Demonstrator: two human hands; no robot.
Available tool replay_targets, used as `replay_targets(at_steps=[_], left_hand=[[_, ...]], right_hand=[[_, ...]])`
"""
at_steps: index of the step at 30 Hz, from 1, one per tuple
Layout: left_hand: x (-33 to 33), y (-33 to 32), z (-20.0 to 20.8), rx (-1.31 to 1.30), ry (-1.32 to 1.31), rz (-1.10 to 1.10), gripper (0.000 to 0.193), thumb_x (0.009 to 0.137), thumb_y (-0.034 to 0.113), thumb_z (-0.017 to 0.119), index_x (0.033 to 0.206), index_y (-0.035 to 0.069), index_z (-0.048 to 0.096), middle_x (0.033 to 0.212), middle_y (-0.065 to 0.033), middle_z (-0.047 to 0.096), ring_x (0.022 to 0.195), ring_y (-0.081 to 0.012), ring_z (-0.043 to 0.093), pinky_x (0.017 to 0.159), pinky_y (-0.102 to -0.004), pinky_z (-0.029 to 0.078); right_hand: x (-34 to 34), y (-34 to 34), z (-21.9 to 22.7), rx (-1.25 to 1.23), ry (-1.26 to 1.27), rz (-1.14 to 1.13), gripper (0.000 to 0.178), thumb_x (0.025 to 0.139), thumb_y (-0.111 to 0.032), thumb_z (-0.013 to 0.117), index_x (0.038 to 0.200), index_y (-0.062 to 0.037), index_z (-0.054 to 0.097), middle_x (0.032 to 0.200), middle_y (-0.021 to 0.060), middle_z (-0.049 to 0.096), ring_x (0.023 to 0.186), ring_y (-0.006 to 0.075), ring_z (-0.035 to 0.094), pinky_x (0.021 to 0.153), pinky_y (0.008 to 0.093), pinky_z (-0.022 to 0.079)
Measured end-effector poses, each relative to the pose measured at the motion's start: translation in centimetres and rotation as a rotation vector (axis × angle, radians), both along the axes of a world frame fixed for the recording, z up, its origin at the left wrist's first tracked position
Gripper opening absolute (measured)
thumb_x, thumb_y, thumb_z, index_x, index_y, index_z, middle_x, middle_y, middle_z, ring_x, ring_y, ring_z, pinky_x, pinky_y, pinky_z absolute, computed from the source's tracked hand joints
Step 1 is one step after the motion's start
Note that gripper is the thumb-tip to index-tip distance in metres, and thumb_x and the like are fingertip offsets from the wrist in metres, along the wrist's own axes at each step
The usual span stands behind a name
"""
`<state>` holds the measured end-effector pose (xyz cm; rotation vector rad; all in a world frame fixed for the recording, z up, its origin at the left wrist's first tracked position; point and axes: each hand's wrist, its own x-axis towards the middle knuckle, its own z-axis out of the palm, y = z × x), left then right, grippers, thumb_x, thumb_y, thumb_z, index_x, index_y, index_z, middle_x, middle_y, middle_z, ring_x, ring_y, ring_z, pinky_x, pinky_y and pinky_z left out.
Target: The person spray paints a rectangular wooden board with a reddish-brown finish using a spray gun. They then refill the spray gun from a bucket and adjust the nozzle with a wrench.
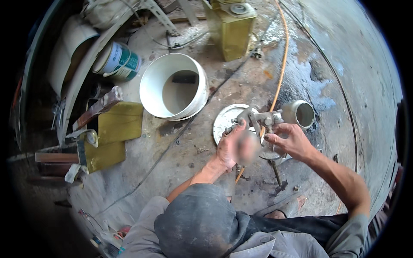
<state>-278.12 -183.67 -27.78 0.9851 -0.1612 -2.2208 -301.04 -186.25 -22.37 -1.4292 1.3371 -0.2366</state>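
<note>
A metal spray gun (258,118) is held up in front of me. My left hand (230,148) is closed round its handle, thumb up along its back; a blurred patch hides part of these fingers. With my right hand (290,139) I grip the fitting under the gun's front end, fingertips and thumb bent against it. What exactly lies between those fingertips is too small to make out. An orange hose (282,73) runs along the floor behind the gun. Below the gun lies a round white lid (221,124). Just beyond my right hand is a pale open pot (292,112).
A white bucket (150,94) with murky liquid stands left of the lid. Behind it are a yellow-green metal can (236,38) and a labelled paint pail (122,62). A cut-open can (118,129) lies at left. Dark cables (309,36) cross the stained floor.
</note>
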Motion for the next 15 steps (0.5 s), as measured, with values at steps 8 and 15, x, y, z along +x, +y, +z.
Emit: replay_targets(at_steps=[8,15], left_hand=[[1.9,0.5,-1.1,-0.005,-0.032,-0.083,0.037,0.096,0.048,0.066,0.106,0.012,0.063,0.061,0.0019,0.05,0.045,-0.0089,0.044,0.048,-0.0285,0.04],[0.3,0.0,-0.8,-0.177,-0.102,-0.388,0.042,0.093,0.043,0.073,0.104,0.004,0.065,0.059,0.0013,0.05,0.043,-0.0077,0.048,0.039,-0.0235,0.039]], right_hand=[[-1.6,-2.7,3.7,0.283,-0.137,0.098,0.058,0.095,-0.041,0.069,0.127,0.0058,0.053,0.083,0.0108,0.068,0.068,0.0155,0.064,0.055,0.0313,0.05],[-1.9,-2.7,3.3,0.769,-0.09,0.371,0.044,0.1,-0.045,0.061,0.104,-0.0006,0.061,0.072,0.0053,0.064,0.051,0.0129,0.059,0.046,0.0287,0.048]])
